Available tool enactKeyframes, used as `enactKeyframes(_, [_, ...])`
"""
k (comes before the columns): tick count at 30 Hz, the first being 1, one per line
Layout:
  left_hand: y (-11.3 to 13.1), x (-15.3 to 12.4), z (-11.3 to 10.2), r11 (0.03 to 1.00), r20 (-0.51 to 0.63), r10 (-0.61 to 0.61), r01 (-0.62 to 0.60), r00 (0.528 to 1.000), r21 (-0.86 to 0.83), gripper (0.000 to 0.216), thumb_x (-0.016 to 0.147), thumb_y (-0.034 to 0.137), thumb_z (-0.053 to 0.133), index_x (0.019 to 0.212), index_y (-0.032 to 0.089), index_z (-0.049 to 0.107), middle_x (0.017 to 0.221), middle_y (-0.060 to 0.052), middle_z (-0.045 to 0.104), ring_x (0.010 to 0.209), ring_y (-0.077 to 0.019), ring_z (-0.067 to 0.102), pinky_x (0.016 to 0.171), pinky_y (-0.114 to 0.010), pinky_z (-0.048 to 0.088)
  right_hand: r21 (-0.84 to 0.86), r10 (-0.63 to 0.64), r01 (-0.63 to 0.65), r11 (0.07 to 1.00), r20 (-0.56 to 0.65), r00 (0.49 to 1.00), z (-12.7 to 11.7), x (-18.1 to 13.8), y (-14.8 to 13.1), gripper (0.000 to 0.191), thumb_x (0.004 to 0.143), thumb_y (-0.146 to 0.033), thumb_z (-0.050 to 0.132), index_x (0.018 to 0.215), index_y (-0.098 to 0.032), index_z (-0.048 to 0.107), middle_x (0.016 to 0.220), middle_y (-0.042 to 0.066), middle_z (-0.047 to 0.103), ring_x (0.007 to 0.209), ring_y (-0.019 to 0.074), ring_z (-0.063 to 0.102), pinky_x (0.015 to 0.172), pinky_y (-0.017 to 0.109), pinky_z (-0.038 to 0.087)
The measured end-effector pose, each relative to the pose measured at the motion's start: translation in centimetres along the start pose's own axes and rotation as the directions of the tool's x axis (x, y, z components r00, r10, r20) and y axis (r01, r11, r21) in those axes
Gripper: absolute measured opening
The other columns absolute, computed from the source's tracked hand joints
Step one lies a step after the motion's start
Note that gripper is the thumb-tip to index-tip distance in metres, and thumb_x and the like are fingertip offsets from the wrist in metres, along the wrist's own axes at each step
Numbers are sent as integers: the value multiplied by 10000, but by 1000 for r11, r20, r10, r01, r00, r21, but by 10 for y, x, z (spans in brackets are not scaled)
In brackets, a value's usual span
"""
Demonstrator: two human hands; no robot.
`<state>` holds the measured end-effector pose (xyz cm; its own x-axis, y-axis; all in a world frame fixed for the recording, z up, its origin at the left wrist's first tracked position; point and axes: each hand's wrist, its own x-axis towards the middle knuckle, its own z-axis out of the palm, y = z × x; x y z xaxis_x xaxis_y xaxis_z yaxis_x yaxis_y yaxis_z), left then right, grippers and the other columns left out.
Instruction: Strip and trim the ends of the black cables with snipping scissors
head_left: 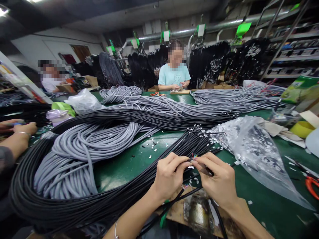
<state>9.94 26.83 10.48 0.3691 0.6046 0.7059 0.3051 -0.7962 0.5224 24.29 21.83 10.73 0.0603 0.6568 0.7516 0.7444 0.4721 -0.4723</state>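
My left hand (pixel 168 174) and my right hand (pixel 219 179) meet over the near edge of the green table (pixel 119 166). Both pinch the stripped end of a black cable (pixel 193 158), where thin coloured wires stick out between my fingertips. The cable runs down toward me past a small wooden block (pixel 178 210). A large bundle of black cables (pixel 104 199) lies just left of my left hand, its cut ends fanning out above my fingers.
Grey cable coils (pixel 74 156) cover the table's left and far side. A clear plastic bag of small clips (pixel 251 149) lies right of my hands; orange-handled scissors (pixel 312 186) at far right. Another person's hands (pixel 20 131) work at left; a person in a light shirt (pixel 173 76) sits opposite.
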Motion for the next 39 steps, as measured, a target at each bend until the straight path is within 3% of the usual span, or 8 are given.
enactKeyframes(7, [-1,-4,0,970,14,145,-145,989,196,168,851,103,470,872,129,634,724,-56,674,611,-119,592,577,-208,466,-64,-195,196,978,27,980,1,-1,3,258,784,-16,435,934,-150,597,773,40,591,622,105,560,551,206,445])
enactKeyframes(14, [-1,-6,5,991,-42,67,-61,997,122,166,841,131,507,916,163,652,780,-54,665,685,-115,610,659,-209,500,-17,-45,45,999,-19,999,3,2,6,106,752,-93,560,776,-175,625,699,-4,588,577,90,548,533,196,453])
enactKeyframes(18, [1,-4,3,998,0,2,-2,1000,65,155,840,127,503,858,147,655,753,-52,673,625,-113,604,608,-206,481,-18,-72,71,997,-45,996,2,5,4,128,753,-84,553,778,-182,633,693,-3,608,562,90,555,525,197,464])
enactKeyframes(23, [2,-2,-1,979,92,-178,186,980,-84,203,856,171,475,791,149,666,582,-15,593,512,-99,538,542,-207,435,-30,-172,171,985,-30,985,-1,5,1,135,779,-88,571,841,-186,638,708,-3,619,562,77,569,526,175,459])
enactKeyframes(28, [6,2,-3,866,133,-358,382,924,-323,295,862,286,478,676,115,633,556,-2,535,385,-49,451,416,-176,358,-148,-170,159,976,-64,983,-7,8,-4,89,829,-196,577,909,-197,617,591,-39,569,441,59,497,456,170,387])
enactKeyframes(31, [4,6,-3,702,216,-463,504,860,-503,355,840,398,500,659,107,594,528,10,512,339,-30,409,360,-160,310,-347,-71,36,937,-88,994,-8,6,0,292,861,-437,508,951,-174,598,617,-11,598,460,94,528,452,203,363])
enactKeyframes(34, [0,8,-1,576,289,-503,565,815,-590,391,805,470,528,679,103,579,504,20,486,326,-23,376,324,-150,259,-529,-25,-15,849,-69,997,-4,0,6,389,908,-467,386,1007,-151,590,695,25,624,526,130,555,480,234,331])
enactKeyframes(39, [1,4,2,591,257,-511,552,820,-588,347,813,420,536,693,98,584,533,6,519,334,-24,405,333,-149,284,-549,-115,95,831,-2,993,0,-4,3,255,895,-357,482,1006,-174,622,752,14,637,541,115,514,532,244,306])
